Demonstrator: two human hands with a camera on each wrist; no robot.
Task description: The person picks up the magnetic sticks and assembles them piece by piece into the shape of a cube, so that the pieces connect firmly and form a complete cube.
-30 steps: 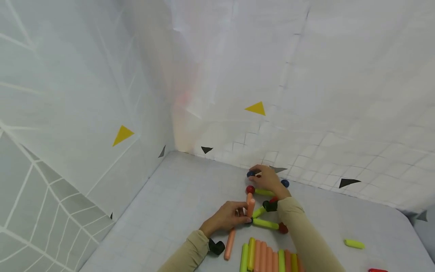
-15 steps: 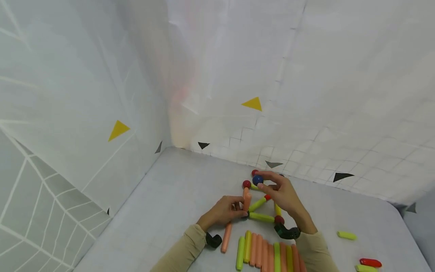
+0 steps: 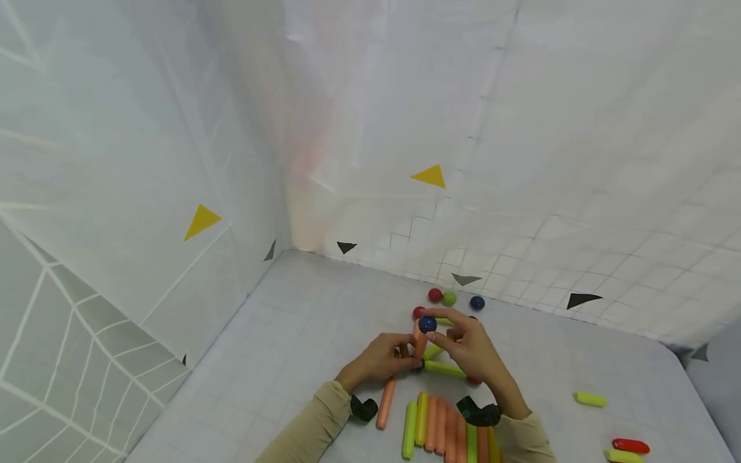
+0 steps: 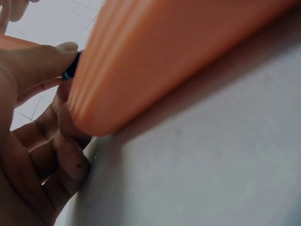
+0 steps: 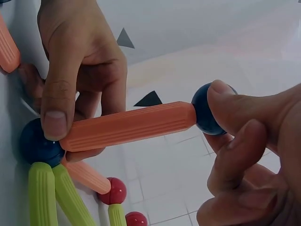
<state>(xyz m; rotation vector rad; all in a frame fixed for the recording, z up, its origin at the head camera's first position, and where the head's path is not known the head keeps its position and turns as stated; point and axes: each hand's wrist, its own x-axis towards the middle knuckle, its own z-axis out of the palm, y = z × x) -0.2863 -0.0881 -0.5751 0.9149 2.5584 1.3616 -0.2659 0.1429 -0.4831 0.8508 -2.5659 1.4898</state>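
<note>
Hand status: hands apart, w/ the upright orange rod (image 5: 129, 127) btwn them. R hand (image 3: 471, 352) pinches the upper blue ball (image 3: 428, 324) btwn thumb and fingers. L hand (image 3: 382, 360) pinches low at the base, thumb on the lower blue ball (image 5: 36, 147) beside the rod's foot, fingers behind.

Governing relation (judged): ball centre vs. rod axis. The rod's long axis runs from the lower blue ball up to the upper blue ball, approx. vertical. R hand is nearer the top end, L hand nearer the foot. The rod lies to the right of L hand and to the left of R hand. The upper ball appears to meet the rod's top end (right wrist view; how firmly it seats, can't tell).

Adjacent parts: a front lime rod (image 3: 446, 369) runs right from the lower ball; a rear lime rod (image 3: 433, 351) runs far-right. A rear orange rod (image 5: 88, 178) runs far to a red ball (image 5: 113, 191).

Periphery: near side, a row of rods (image 3: 440, 427); near L wrist, a loose orange rod (image 3: 385, 404). Far side, nr. the wall, a loose red ball (image 3: 435, 295), a green ball (image 3: 449, 298) and a loose blue ball (image 3: 477, 303). Far to the right, a short lime rod (image 3: 590, 399) and a red rod (image 3: 631, 445).
</note>
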